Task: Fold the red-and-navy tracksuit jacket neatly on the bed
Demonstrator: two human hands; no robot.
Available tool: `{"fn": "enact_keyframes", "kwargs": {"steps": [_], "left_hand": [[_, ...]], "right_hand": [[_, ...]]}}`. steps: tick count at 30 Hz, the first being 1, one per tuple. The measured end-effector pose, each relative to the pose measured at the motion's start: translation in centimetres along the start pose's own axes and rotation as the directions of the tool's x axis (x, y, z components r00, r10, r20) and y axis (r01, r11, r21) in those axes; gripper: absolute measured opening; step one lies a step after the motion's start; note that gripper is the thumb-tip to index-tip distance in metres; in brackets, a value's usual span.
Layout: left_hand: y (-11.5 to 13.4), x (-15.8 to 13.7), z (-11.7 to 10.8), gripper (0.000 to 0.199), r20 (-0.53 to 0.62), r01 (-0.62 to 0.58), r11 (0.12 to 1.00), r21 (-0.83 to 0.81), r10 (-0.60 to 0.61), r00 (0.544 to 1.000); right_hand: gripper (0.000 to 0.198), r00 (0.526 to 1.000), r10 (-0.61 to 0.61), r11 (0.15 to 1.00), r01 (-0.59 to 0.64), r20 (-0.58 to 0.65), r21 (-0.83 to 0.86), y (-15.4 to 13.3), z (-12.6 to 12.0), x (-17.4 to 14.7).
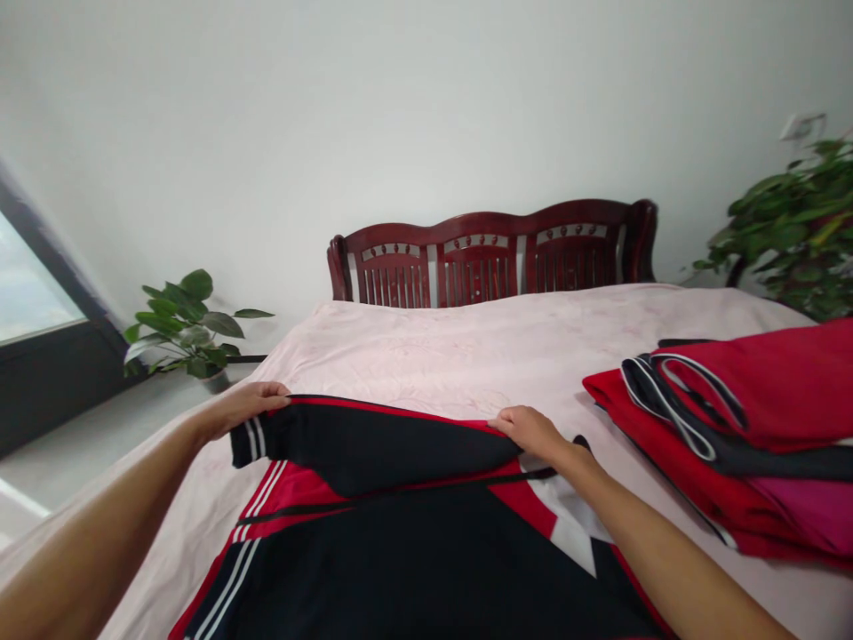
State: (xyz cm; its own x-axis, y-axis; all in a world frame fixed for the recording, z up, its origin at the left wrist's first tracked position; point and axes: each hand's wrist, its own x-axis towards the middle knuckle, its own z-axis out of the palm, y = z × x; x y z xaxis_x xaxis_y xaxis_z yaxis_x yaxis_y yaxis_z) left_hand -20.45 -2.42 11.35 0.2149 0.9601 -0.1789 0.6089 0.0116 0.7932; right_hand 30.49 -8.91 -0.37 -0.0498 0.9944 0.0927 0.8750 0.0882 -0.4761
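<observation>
A black and red sports jacket (400,524) with white stripes lies spread on the bed in front of me. Its far part is folded back toward me as a black band. My left hand (246,404) grips the left end of that fold, by the white-striped cuff. My right hand (526,431) pinches the fold's right end along its red-piped edge. Both arms reach forward over the garment.
The bed (466,356) has a pale pink sheet and a dark red wooden headboard (490,253). A pile of red, black and pink garments (746,427) lies at the right. Potted plants stand at the left (190,324) and right (800,231). A window is at far left.
</observation>
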Motion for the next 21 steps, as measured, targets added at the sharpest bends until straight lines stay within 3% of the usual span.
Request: {"fn": "enact_keyframes", "kwargs": {"steps": [3, 6, 8, 11, 13, 15, 18, 21], "left_hand": [[0.1, 1.7, 2.9, 0.04, 0.01, -0.001, 0.997, -0.081, 0.002, 1.0], [1.4, 1.8, 5.6, 0.041, 0.115, 0.007, 0.985, -0.174, 0.013, 0.993], [3.1, 1.3, 7.7, 0.042, 0.19, 0.009, 0.971, -0.238, 0.038, 0.981], [5.8, 0.3, 11.3, 0.043, 0.268, -0.009, 0.946, -0.323, 0.1, 0.958], [7.0, 0.0, 13.3, 0.043, 0.308, -0.024, 0.933, -0.36, 0.143, 0.941], [7.0, 0.1, 14.1, 0.043, 0.325, -0.044, 0.92, -0.39, 0.183, 0.928], [4.9, 1.3, 12.4, 0.046, 0.14, -0.081, 0.946, -0.314, 0.13, 0.982], [1.2, 2.8, 9.1, 0.042, -0.175, -0.034, 0.988, -0.154, 0.007, 0.985]], "right_hand": [[0.033, 0.996, 0.009, 0.97, -0.029, -0.083, -0.241, -0.5, 0.4, -0.7], [0.024, 0.956, -0.233, 0.958, 0.196, -0.175, -0.209, -3.6, 1.1, -1.6], [0.053, 0.904, -0.379, 0.925, 0.373, -0.199, -0.068, -6.9, 1.9, -2.0], [0.104, 0.886, -0.416, 0.861, 0.456, -0.204, 0.224, -12.4, 3.9, -1.7], [0.104, 0.901, -0.395, 0.769, 0.43, -0.178, 0.473, -15.2, 5.3, -1.2], [0.074, 0.912, -0.393, 0.608, 0.355, -0.12, 0.71, -16.6, 6.5, -0.6], [0.034, 0.959, -0.269, 0.399, 0.193, -0.087, 0.897, -15.8, 6.7, -0.1], [0.03, 0.996, 0.026, 0.225, 0.075, -0.083, 0.972, -12.6, 5.3, 0.4]]}}
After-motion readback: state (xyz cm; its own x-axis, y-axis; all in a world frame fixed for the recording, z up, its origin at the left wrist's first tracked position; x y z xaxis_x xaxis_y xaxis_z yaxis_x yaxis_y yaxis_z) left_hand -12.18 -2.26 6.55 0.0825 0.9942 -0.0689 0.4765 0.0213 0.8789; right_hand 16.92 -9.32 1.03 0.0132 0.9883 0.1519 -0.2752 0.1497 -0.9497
